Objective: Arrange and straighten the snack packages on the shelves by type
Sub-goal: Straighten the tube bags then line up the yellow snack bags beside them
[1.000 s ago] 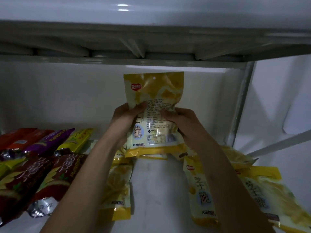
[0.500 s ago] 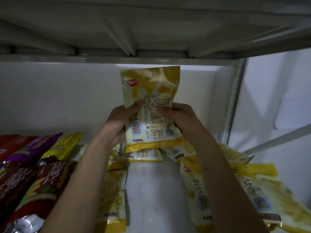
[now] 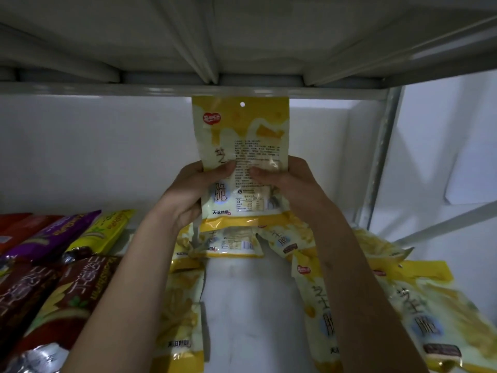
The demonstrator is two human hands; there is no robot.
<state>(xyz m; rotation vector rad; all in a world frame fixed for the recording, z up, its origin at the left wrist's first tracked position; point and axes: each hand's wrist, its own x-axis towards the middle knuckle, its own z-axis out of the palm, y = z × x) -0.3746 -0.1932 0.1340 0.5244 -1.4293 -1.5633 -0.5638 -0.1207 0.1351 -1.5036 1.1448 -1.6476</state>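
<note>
I hold a yellow snack package (image 3: 242,135) upright in the middle of the shelf, its printed back facing me. My left hand (image 3: 193,187) grips its left edge with the thumb across the front. My right hand (image 3: 293,184) grips the right edge the same way. Behind its bottom edge stands another yellow package (image 3: 231,243). More yellow packages lie flat on the white shelf (image 3: 255,305): one on the left (image 3: 180,319) under my left forearm, several on the right (image 3: 419,319).
Long red, purple and green snack bags (image 3: 53,265) lie in rows at the left. The upper shelf's underside (image 3: 242,49) hangs close above the package. A metal upright (image 3: 382,157) and diagonal brace (image 3: 443,224) bound the right side.
The held package has risen slightly toward the upper shelf's edge and stands straighter. Both hands keep the same grip. The camera has tilted up a little.
</note>
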